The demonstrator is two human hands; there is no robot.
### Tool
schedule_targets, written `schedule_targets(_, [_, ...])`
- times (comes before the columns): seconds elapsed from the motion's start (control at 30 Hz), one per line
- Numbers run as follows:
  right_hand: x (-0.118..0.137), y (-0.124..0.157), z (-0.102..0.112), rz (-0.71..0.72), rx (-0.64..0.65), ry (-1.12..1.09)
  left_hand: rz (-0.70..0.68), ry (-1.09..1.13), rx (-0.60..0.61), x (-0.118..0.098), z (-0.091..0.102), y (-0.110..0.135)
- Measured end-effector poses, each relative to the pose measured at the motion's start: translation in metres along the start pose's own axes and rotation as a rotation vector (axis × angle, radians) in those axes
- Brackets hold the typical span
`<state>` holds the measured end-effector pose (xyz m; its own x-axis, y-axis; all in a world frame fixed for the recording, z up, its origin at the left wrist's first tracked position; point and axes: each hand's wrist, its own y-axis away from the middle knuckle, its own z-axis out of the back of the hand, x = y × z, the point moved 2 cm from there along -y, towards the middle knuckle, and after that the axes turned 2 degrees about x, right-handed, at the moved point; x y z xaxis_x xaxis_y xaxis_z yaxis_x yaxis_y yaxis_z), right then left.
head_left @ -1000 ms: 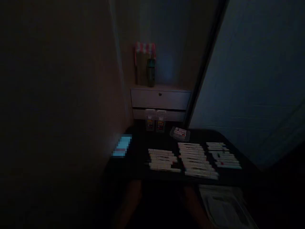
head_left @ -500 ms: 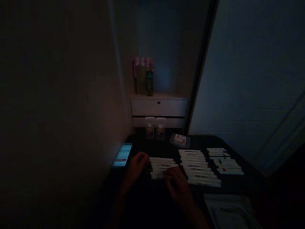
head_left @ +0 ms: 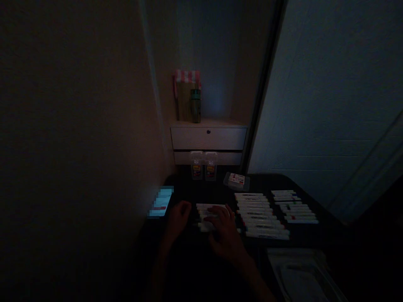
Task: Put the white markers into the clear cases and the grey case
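Beneath the right hand (head_left: 226, 228), its fingers bent and loosely spread, lies a short row of white markers (head_left: 205, 227). Just left of them, the left hand (head_left: 180, 214) is curled; in this dimness I cannot tell whether either grips one. Right of the right hand is a longer marker row (head_left: 261, 219); left of the left hand, a lit screen (head_left: 161, 202).

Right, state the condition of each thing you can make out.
Left marker group: lying flat, partly covered
Middle marker group: lying side by side
Right marker group: lying flat
Left hand: curled, grip unclear
Right hand: spread over left marker group
Two clear plastic cases: standing upright
Third plastic case: lying flat
Bottle: upright
Upper drawer: shut
Screen: lit
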<state>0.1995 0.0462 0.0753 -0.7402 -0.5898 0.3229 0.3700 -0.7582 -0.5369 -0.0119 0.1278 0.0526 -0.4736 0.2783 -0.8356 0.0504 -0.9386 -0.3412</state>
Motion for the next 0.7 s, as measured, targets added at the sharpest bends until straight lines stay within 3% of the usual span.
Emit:
schedule_targets(0.23, [-0.010,-0.019,-0.006,0.006,0.121,0.066,0.007,-0.005,-0.012,0.001,0.000,0.000])
schedule_targets(0.53, [-0.023,-0.031,-0.034,-0.146,0.217,0.219,0.017,0.060,-0.074,-0.002,0.004,0.000])
schedule_targets(0.63, [-0.025,-0.032,-0.035,-0.150,0.183,0.220,0.031,0.101,-0.134,-0.001,0.004,-0.020])
schedule_targets(0.7, [-0.027,-0.033,-0.034,-0.151,0.168,0.208,0.043,0.139,-0.170,-0.003,0.002,-0.047])
